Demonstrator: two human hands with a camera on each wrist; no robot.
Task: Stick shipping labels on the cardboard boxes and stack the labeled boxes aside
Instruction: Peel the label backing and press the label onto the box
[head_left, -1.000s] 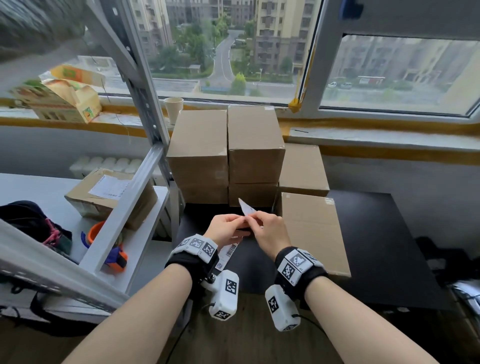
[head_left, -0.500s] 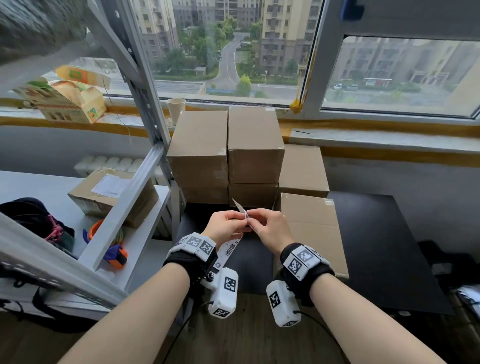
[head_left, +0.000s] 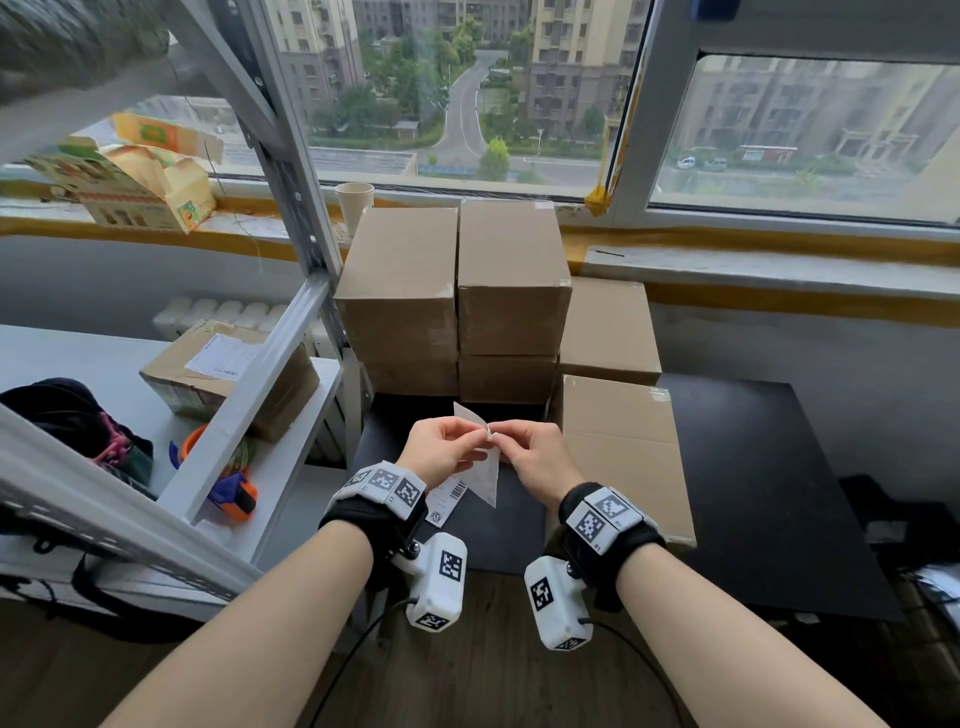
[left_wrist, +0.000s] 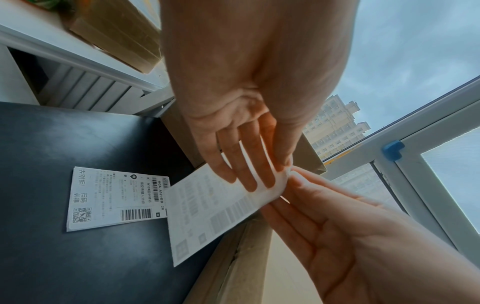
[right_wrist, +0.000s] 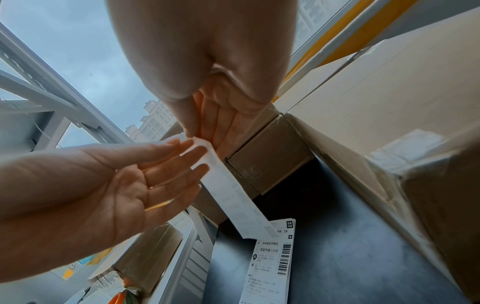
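Both hands hold one white shipping label above the black table, just in front of the stacked cardboard boxes. My left hand pinches its top corner between thumb and fingers, which lie flat behind the sheet. My right hand pinches the same corner from the other side. The label hangs down, its print showing faintly through the back. A small pile of printed labels lies on the table under my left wrist. A flat cardboard box lies right of my hands.
The black table reaches out to the right. A grey metal rack post stands left of the boxes. On the white shelf lie a labelled box, an orange tape dispenser and a dark bag. A paper cup is on the sill.
The hands stayed in the same spot, working at the label's top corner. The sheet now hangs lower between them, and my fingertips have come closer together.
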